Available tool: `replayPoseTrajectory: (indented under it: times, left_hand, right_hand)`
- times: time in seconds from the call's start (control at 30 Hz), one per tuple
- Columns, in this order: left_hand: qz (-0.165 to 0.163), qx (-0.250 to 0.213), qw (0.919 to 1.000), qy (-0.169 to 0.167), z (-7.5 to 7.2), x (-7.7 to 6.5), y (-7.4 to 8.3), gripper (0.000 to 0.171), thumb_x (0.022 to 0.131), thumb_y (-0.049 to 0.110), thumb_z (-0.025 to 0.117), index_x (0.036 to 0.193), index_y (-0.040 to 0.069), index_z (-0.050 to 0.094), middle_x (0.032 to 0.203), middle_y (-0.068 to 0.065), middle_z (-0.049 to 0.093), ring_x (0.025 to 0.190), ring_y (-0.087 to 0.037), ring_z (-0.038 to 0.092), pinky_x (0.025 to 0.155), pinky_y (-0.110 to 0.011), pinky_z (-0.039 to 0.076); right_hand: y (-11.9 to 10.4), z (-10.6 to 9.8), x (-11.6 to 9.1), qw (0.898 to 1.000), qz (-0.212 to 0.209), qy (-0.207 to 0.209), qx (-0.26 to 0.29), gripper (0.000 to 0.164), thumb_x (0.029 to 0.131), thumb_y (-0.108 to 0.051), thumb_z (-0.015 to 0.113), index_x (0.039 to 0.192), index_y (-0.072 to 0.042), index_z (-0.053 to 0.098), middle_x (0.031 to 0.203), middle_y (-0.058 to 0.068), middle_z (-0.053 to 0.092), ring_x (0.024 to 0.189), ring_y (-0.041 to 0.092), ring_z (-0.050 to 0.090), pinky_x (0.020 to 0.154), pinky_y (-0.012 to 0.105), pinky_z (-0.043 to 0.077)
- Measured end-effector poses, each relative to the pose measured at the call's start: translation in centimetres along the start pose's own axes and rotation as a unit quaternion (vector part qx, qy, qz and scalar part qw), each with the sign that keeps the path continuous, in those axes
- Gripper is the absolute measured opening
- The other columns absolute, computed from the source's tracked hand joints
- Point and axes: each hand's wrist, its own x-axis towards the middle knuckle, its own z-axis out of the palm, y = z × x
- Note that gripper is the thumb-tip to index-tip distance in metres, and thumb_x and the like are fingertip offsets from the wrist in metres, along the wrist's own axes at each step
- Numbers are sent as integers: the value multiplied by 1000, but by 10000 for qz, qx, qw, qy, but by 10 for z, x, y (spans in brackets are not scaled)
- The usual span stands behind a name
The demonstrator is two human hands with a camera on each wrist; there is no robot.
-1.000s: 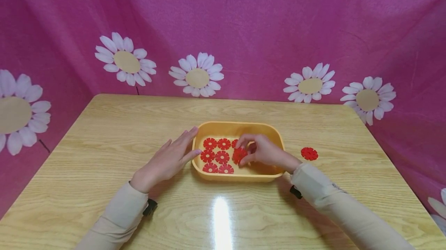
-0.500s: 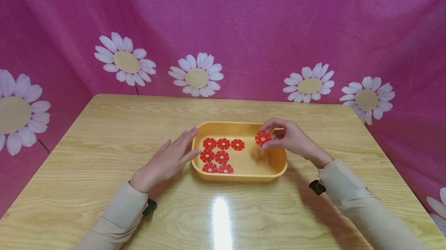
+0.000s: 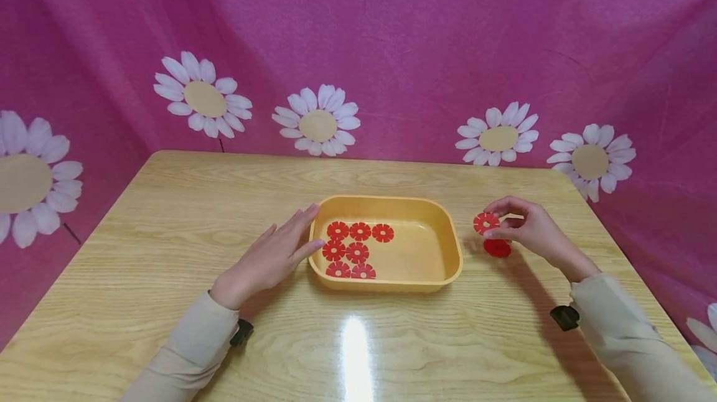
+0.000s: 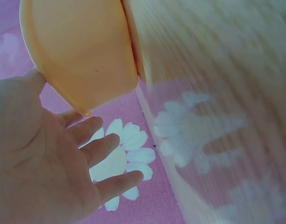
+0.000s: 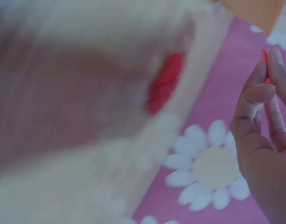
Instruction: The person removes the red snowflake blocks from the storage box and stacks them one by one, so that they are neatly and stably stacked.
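Note:
My right hand (image 3: pixel 529 228) pinches a red flower-shaped plastic disc (image 3: pixel 485 223) between thumb and fingertips, above the table to the right of the tub. In the right wrist view the held disc (image 5: pixel 265 65) shows edge-on. Just below it on the table lies more red plastic (image 3: pixel 497 249), partly covered; whether it is one disc or a stack I cannot tell. With relaxed, nearly straight fingers, my left hand (image 3: pixel 274 256) touches the left rim of the yellow tub (image 3: pixel 386 286). Several flat red discs (image 3: pixel 357 252) lie in rows in the tub's left part.
The wooden table (image 3: pixel 224 203) carries the tub near its middle. Behind it hangs a pink cloth (image 3: pixel 392 47) printed with white daisies. A bright light reflection (image 3: pixel 356 352) shows on the tabletop in front of the tub.
My right hand has lifted a red disc out of the tub and carried it right, past the rim, to above the red plastic on the table. The left hand has stayed put.

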Motion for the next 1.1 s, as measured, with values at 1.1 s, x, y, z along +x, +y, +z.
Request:
replayPoseTrajectory:
  times: [1.1]
  left_hand:
    - [-3,0,10000,9,1,0,-1,74,101,50,46,159,18,13,163,-4,15,149,-29,13,116,-60,12]
  right_hand:
    - [52,1,-10,9962,611,-207,-586,49,81,-21,82,120,3,64,114,21,61,95,30,51,63,23,51]
